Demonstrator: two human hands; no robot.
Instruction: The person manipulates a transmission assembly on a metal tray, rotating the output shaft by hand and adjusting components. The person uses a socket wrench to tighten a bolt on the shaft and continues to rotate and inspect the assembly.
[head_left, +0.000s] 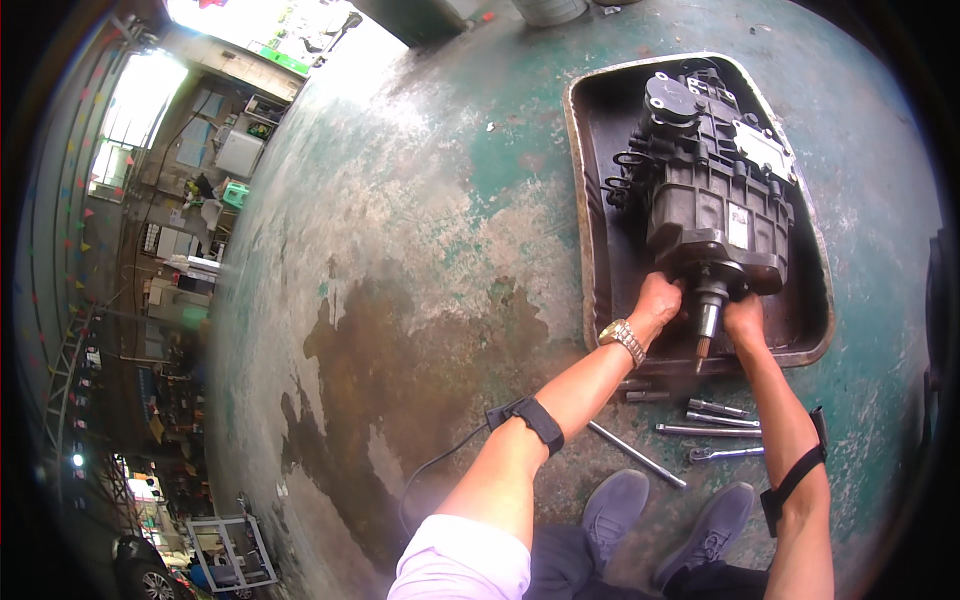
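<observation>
A grey, oily gearbox (pixel 712 185) lies in a shallow dark metal tray (pixel 598 250) on the stained green floor. Its shaft (pixel 707 325) points toward me over the tray's near rim. My left hand (pixel 657 303), with a metal wristwatch on its wrist, grips the near end of the gearbox housing to the left of the shaft. On the other side of the shaft, my right hand (pixel 744 320) holds the housing. Both forearms carry black straps.
Several hand tools lie on the floor just below the tray: a long rod (pixel 636 454), a ratchet wrench (pixel 722 454) and extension bars (pixel 718 409). My two grey shoes (pixel 613 505) stand beneath them. Workshop shelves and clutter fill the far left.
</observation>
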